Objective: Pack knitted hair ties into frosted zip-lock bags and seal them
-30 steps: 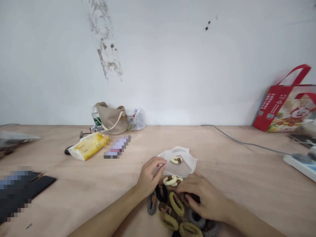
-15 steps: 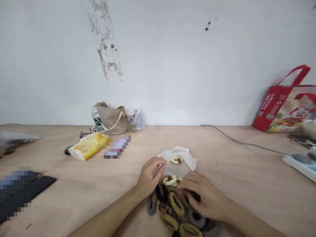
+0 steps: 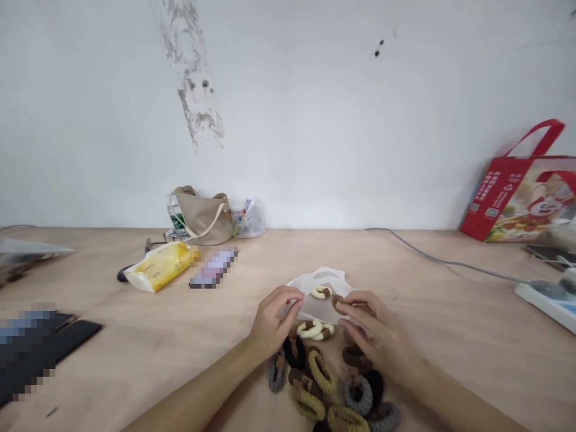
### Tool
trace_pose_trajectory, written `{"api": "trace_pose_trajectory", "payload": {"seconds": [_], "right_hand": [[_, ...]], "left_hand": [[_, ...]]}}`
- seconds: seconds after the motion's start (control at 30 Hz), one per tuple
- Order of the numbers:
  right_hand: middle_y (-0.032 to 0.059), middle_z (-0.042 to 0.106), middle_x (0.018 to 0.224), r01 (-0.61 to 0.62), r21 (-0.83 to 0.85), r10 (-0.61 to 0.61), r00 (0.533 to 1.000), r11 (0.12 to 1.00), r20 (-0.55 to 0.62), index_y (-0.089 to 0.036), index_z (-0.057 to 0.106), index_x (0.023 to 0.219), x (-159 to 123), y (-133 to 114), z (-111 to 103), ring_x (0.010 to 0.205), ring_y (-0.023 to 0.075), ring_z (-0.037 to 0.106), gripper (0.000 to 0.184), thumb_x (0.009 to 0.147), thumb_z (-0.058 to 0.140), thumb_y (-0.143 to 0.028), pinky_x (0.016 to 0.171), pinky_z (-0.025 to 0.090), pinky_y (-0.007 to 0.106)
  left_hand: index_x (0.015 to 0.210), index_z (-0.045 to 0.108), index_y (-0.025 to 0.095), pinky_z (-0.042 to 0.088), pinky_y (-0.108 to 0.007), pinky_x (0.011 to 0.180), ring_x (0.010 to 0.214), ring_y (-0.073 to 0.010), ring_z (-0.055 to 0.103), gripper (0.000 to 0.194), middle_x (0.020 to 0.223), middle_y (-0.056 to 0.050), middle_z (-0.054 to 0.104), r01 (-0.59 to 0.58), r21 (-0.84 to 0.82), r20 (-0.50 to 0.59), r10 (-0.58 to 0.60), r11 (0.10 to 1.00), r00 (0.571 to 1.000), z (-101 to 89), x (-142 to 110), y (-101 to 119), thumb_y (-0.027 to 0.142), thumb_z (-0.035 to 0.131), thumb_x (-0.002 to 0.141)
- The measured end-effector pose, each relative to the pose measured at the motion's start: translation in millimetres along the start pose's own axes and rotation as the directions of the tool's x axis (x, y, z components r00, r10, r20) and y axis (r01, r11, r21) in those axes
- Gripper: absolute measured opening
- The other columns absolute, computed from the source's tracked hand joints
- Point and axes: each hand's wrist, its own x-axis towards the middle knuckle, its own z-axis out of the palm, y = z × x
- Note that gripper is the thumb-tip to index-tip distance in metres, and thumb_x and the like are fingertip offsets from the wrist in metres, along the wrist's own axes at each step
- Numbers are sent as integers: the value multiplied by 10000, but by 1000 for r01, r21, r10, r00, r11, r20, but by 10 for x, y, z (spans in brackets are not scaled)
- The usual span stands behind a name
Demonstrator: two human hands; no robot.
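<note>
My left hand [image 3: 274,321] pinches the near left edge of a small white translucent pouch [image 3: 330,279] lying on the wooden table [image 3: 180,336]. A cream hair tie [image 3: 321,292] lies on the pouch. My right hand [image 3: 378,336] pinches a brown hair tie [image 3: 338,302] just over the pouch's near side. Two cream ties [image 3: 315,329] lie between my hands. Below them sits a pile of several hair ties [image 3: 324,384] in olive, black, brown and grey.
A yellow tissue pack [image 3: 157,265], a tan bag [image 3: 202,222] and a clear plastic bag [image 3: 249,219] sit at the back left. A red shopping bag [image 3: 522,192], a grey cable [image 3: 450,261] and a white power strip [image 3: 546,297] are on the right. A dark flat object [image 3: 76,336] lies left.
My right hand has lifted off the pile of hair ties and moved forward to the pouch with a brown tie pinched in its fingers. My left hand has stayed on the pouch's edge.
</note>
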Motion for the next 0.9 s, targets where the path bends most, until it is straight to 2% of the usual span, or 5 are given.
{"api": "trace_pose_trajectory", "payload": {"seconds": [0.13,0.3,0.53,0.77,0.9], "right_hand": [[116,599,1204,30,-15,-29,996,999,82,-232,570,1180,2,2,2,1109,215,591,332,895,445,-116,893,527,357],[64,696,1016,65,27,-69,977,998,203,-229,600,1084,29,-71,-104,904,163,656,286,871,468,-90,799,543,274],[71,663,1108,32,163,-111,857,986,503,-212,600,1112,117,-260,-138,993,200,587,285,857,501,-132,891,469,340],[52,615,1153,-55,84,6,869,995,496,-243,600,1120,130,-298,-107,1016,212,542,333,856,469,-88,874,465,342],[40,603,1167,-48,49,14,845,998,535,-261,596,1118,136,-313,-113,1002,216,542,341,842,495,-89,875,463,356]], "left_hand": [[859,625,187,520,-290,765,825,-175,645,127,860,-52,679,-2,1,-4,2,1000,1000,2,-4,-1,163,508,902],[870,628,187,520,-284,762,830,-173,647,123,875,-53,682,-9,-1,-6,9,1000,1000,14,-9,-12,152,514,897],[860,631,185,523,-289,754,828,-181,651,126,862,-58,686,-11,5,-3,11,1000,1000,2,8,16,170,512,897],[864,617,186,524,-305,771,843,-184,645,114,879,-70,683,-10,11,14,10,1000,1000,-6,14,27,166,509,893],[890,612,189,519,-311,783,880,-191,638,100,915,-72,679,11,24,12,-12,1000,1000,4,-6,13,167,515,884]]}}
